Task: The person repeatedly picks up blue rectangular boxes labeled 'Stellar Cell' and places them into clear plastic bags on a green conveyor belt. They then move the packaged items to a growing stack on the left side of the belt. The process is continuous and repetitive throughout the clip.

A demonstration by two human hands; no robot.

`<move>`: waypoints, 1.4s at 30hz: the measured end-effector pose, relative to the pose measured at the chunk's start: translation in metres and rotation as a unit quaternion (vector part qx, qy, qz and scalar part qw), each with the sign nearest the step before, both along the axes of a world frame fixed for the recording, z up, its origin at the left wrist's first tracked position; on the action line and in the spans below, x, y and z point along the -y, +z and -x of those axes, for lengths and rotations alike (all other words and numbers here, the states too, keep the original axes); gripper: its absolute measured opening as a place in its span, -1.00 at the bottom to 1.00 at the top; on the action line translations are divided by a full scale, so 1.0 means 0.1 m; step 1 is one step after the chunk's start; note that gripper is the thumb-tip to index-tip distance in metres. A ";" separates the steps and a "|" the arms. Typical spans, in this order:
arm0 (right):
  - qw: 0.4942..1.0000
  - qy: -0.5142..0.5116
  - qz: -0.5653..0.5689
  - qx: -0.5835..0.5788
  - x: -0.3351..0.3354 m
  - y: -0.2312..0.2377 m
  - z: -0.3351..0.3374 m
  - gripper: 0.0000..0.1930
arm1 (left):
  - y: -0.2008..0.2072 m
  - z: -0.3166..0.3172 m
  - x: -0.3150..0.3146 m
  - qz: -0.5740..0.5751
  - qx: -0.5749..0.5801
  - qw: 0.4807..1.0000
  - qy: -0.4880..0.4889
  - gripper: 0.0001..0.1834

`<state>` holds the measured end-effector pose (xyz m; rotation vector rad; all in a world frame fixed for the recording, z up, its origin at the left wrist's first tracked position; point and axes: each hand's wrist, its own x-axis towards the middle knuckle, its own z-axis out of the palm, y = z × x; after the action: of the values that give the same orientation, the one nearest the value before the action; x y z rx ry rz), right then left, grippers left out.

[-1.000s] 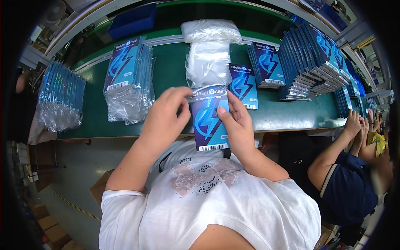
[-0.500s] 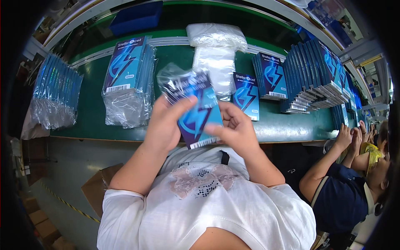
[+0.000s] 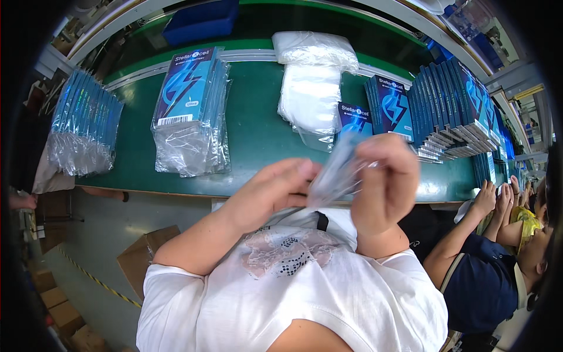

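Note:
A thin blue battery box in a clear plastic bag (image 3: 334, 176) is tilted up between my hands in front of my chest, smeared by motion. My right hand (image 3: 387, 176) is closed on its right side, fingers bent at the upper part of the bag. On its left edge, my left hand (image 3: 275, 193) grips with thumb and fingertips. Just beyond them, a single blue box (image 3: 354, 117) lies on the green table (image 3: 252, 129). A pile of clear plastic bags (image 3: 308, 97) lies behind, to the left of that box.
Bagged boxes are stacked at left centre (image 3: 186, 94), with another bagged row (image 3: 82, 123) at far left. To the right stand unbagged boxes (image 3: 396, 108) and a long leaning row (image 3: 448, 111). A blue bin (image 3: 199, 22) sits at the back. A co-worker (image 3: 484, 270) is close on my right.
The box has moved right and been turned edge-on, with the bag now around it. My right hand has risen and moved right; my left hand has followed to the right.

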<state>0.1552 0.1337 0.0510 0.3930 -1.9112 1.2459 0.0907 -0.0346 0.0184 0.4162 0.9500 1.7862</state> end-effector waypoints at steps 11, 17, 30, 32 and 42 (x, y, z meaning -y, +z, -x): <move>0.990 0.074 -0.095 0.074 0.07 -0.20 0.06 -0.54 | 0.57 0.36 0.34 -0.014 -0.297 0.848 0.440 -0.37; 0.891 -0.259 -0.299 0.222 -0.23 -0.87 -0.04 -0.51 | 0.33 0.87 0.76 0.420 -0.726 0.451 0.305 -0.40; 0.837 -0.343 -0.258 0.339 -0.25 -0.81 -0.29 -0.21 | 0.27 0.45 -0.17 0.201 -0.839 0.497 0.095 -0.65; 0.853 -0.322 -0.229 0.340 -0.28 -0.76 -0.31 -0.22 | 0.06 0.63 -0.28 0.212 -0.856 0.467 0.056 -0.68; 0.784 0.130 0.498 0.346 -0.39 -0.51 -0.36 -0.40 | -0.13 0.66 -0.34 0.220 -0.664 0.696 0.162 -0.87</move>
<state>0.1914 0.1729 -0.0004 -0.4530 -1.4056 2.6209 0.0246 -0.0004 0.0056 1.3612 2.5139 1.2415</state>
